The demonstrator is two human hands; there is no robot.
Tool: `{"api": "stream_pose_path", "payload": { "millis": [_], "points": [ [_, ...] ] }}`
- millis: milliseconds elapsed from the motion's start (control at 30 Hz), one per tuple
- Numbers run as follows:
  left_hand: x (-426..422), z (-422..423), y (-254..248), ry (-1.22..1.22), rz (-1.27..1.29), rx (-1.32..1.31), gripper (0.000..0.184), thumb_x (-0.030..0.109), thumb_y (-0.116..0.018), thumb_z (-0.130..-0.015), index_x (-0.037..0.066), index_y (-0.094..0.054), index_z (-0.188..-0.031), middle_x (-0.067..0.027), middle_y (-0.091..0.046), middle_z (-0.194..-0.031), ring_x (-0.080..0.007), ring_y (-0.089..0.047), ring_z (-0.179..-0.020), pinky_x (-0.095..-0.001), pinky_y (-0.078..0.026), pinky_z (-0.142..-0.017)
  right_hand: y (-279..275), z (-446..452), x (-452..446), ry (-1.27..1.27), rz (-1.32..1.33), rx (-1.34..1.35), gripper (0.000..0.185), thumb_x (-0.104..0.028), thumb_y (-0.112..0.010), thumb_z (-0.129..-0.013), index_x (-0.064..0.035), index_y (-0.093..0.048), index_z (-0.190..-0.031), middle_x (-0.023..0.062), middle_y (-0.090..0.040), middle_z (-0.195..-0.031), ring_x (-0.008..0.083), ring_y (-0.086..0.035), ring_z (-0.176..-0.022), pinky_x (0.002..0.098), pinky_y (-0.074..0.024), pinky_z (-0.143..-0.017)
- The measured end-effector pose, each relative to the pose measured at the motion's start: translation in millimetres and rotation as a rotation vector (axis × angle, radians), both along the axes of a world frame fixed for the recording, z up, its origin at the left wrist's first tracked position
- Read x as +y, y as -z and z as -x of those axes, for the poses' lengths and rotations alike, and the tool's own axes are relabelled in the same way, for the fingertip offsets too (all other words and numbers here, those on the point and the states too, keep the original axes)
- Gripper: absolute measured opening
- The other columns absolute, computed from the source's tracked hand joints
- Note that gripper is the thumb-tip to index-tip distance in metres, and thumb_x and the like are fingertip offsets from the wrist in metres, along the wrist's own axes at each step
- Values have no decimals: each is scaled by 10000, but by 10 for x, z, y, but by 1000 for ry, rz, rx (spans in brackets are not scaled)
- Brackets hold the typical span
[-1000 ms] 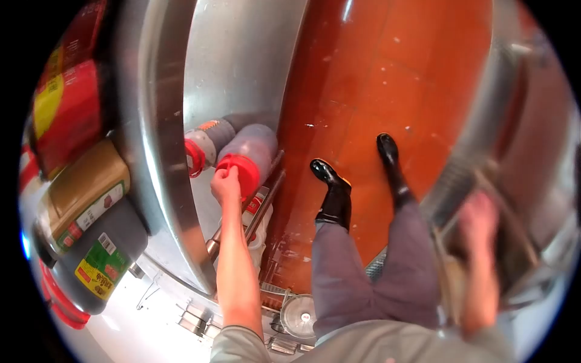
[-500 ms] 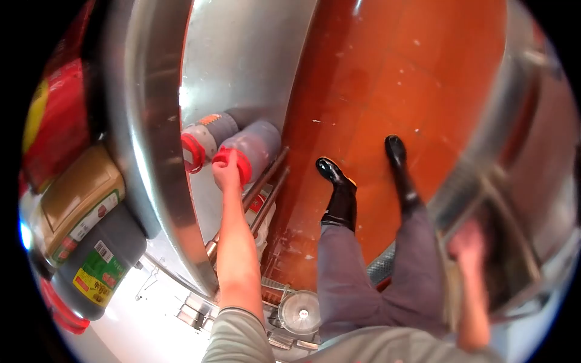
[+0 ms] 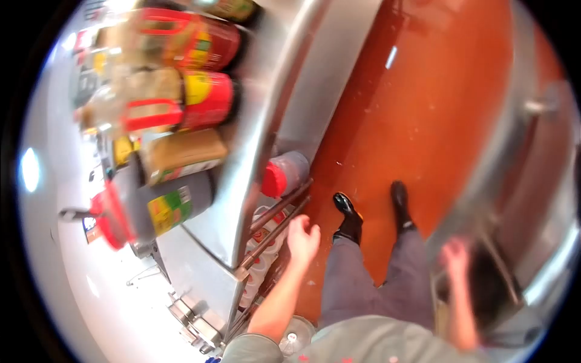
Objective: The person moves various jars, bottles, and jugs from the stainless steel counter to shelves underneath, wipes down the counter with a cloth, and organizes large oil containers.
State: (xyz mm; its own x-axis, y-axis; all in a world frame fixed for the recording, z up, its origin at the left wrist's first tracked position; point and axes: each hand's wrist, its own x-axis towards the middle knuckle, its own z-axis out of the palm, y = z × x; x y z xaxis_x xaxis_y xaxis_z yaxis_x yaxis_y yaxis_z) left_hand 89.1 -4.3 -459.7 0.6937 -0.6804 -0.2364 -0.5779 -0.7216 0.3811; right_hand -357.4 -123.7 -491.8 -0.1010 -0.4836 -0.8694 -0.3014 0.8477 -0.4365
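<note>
The fingers of the left hand (image 3: pixel 304 241) are loosely curled, with a gap between the thumb and the rest, and they hold nothing. The hand hangs in the air just beside two metal rails (image 3: pixel 278 227). The right hand (image 3: pixel 456 254) is blurred; its fingers look partly spread, but I cannot tell how wide they are or whether they touch anything. It is near a dark opening in a steel frame (image 3: pixel 478 187), also blurred.

Beyond the left hand and the rails is the jar (image 3: pixel 285 174) with the red lid. It sits under the edge of the steel worktop (image 3: pixel 236 209), well apart from the right hand, with its lid towards the near side. White containers (image 3: pixel 259 266) with red markings show below and between the rails.

On top of the worktop, a dark jug (image 3: pixel 181 196) with a red cap and a green and yellow label stands next to a brown tub (image 3: pixel 192 152). Past these are two bottles (image 3: pixel 207 100) with red handles and red and yellow labels, smeared by motion.

Black boots (image 3: pixel 348 218) stand on the orange floor (image 3: pixel 417 115), below grey trousers (image 3: pixel 348 275). A round, clear lid (image 3: pixel 295 336) lies near the left elbow, partly hidden.
</note>
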Motion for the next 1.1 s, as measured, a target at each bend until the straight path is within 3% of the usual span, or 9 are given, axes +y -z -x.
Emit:
{"api": "stream_pose_path", "payload": {
  "millis": [100, 267, 500, 600, 700, 833, 933, 967, 1100],
  "points": [
    [135, 396, -800, -134, 9, 143, 304, 124, -730, -797, 39, -626, -1070, -125, -625, -1003, -256, -624, -893, -362, -529, -784, -132, -100, -334, -13, 55, -114, 387, -103, -644, -931, -10, -534, -1290, 86, -626, -1007, 154, -636, -725, 277, -532, -598],
    [3, -9, -2037, -338, 417, -190, 266, 75, -716, -834, 19, -614, -1073, -94, -622, -951, -153, -612, -738, -279, -514, -607, -334, -382, -880, -187, 215, -167, 315, -132, -654, -922, 6, -559, -1190, 76, -626, -936, 153, -638, -692, 268, -518, -571],
    [-581, -1261, -4197, -271, 701, -654, 311, 109, -711, -857, 3, -585, -1121, -95, -603, -1031, -205, -583, -938, -321, -466, -825, -690, -881, -1470, -238, 264, -286, 282, -111, -647, -921, 16, -567, -1159, 74, -622, -908, 150, -624, -684, 262, -517, -564],
    [-529, -1663, -4361, -97, 389, -816, 370, 178, -714, -870, 14, -593, -1179, -119, -611, -1166, -239, -573, -1114, -349, -448, -921, -943, -1124, -1569, -280, 283, -313, 268, -91, -646, -916, 19, -571, -1149, 80, -621, -895, 149, -621, -668, 257, -512, -559],
    [-164, -2263, -4239, -374, 712, -189, 434, 222, -677, -916, 9, -559, -1276, -142, -546, -1360, -238, -470, -1324, -375, -398, -1061, -1432, -1667, -1472, -556, 398, -308, 274, -84, -674, -897, 30, -612, -1138, 86, -655, -890, 142, -619, -680, 274, -517, -591],
    [-163, -2844, -4062, -502, 757, 191, 540, 270, -686, -903, 7, -508, -1339, -159, -545, -1357, -277, -467, -1327, -383, -392, -1084, -2809, -3435, -1173, -918, 356, -741, 324, -139, -721, -891, 18, -651, -1165, 75, -706, -1013, 127, -645, -908, 276, -535, -798],
    [-224, -3002, -4062, -445, 677, 388, 569, 247, -736, -858, 29, -505, -1329, -151, -578, -1294, -264, -534, -1240, -350, -473, -1002, -3480, -4655, -919, -1159, 666, -973, 539, -102, -670, -931, 24, -453, -1408, 129, -646, -1228, 198, -627, -1112, 334, -512, -965],
    [-246, -3032, -4039, -415, 656, 433, 575, 243, -749, -846, 33, -508, -1324, -149, -585, -1282, -258, -549, -1219, -342, -490, -982, -3414, -5047, -740, -944, 601, -1170, 591, -105, -672, -924, 28, -412, -1438, 113, -656, -1186, 213, -635, -1082, 341, -522, -935],
    [-193, -3080, -4069, -332, 690, 487, 607, 246, -779, -819, 51, -508, -1326, -135, -597, -1255, -242, -583, -1158, -324, -531, -920, -3856, -5965, -588, -823, 239, -993, 448, -39, -695, -870, 74, -509, -1262, 102, -660, -1007, 175, -655, -863, 309, -540, -775]
  ]
}}
